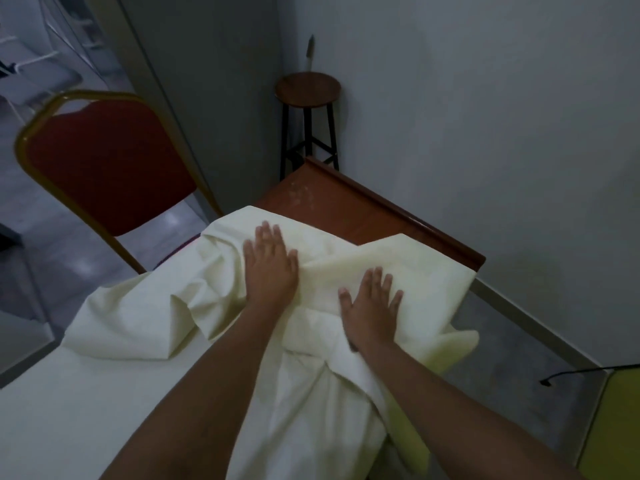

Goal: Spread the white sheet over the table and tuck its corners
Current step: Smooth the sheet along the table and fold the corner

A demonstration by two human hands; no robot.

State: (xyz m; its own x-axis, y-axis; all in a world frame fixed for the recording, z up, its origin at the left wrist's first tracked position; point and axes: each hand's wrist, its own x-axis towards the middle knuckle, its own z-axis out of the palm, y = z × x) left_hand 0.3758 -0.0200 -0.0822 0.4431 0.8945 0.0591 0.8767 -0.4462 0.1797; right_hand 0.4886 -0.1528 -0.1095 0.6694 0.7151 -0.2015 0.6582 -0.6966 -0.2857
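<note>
"Sheet of white cloth (138,317), where is it?"
"Bunched over the near part of the brown wooden table (332,209); its far end lies bare, in a grey-walled corner."
"Hands?"
"Left hand (272,268) and right hand (370,306) press flat on it, fingers straight, gripping nothing."
"Around?"
"Red padded chair with gilt frame (110,161) at the left edge; round wooden stool on black legs (307,88) beyond the far end."
</note>
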